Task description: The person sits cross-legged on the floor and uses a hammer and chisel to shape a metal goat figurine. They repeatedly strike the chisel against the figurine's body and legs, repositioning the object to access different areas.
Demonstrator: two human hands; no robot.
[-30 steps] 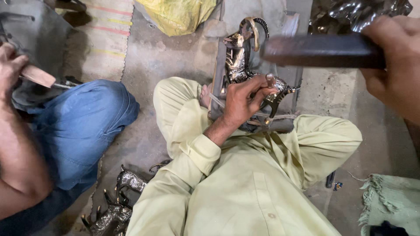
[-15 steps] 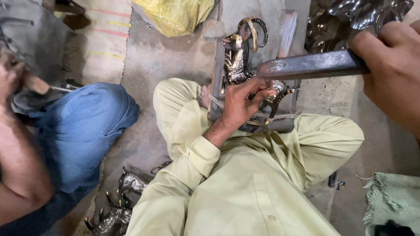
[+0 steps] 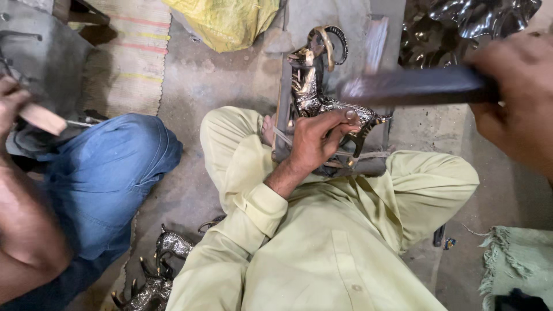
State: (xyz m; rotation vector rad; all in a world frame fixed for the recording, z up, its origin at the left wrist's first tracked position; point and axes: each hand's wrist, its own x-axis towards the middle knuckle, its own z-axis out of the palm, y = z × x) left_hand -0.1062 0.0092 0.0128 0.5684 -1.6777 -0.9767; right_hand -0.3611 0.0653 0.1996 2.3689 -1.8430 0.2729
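L hand point(image 3: 314, 144) is closed over the back of the goat figure point(image 3: 308, 95), fingers curled round its body, thumb side toward the wearer. It pins the figure on a metal rest point(image 3: 281, 124) between the knees, centre of frame, w/ the horned head pointing to the top. R hand point(image 3: 512, 103), upper right, is wrapped tight round a dark bar point(image 3: 415, 86). The bar lies approx. level and motion-blurred, its free end just above the L fingers and the figure's rump. Can't tell if bar and figure touch.

Step in hand, as I read it: working the figure w/ the bar while the L hand steadies it. A clean stroke calls for a firm L grip and fingers kept out from under the bar's end.

Vs 0.5 s ago: the bar was slightly tilted, tip lower, and sharp. Now it's level and smeared, so it's moving. L hand and figure haven't shifted.

At the left edge a co-worker's hand point(image 3: 11, 103) grips a wooden handle point(image 3: 43, 118) above a blue knee point(image 3: 115, 167). 0.5 s ago that hand was itself blurred. More figures point(image 3: 161, 265) lie on the floor point(image 3: 219, 86), lower left.
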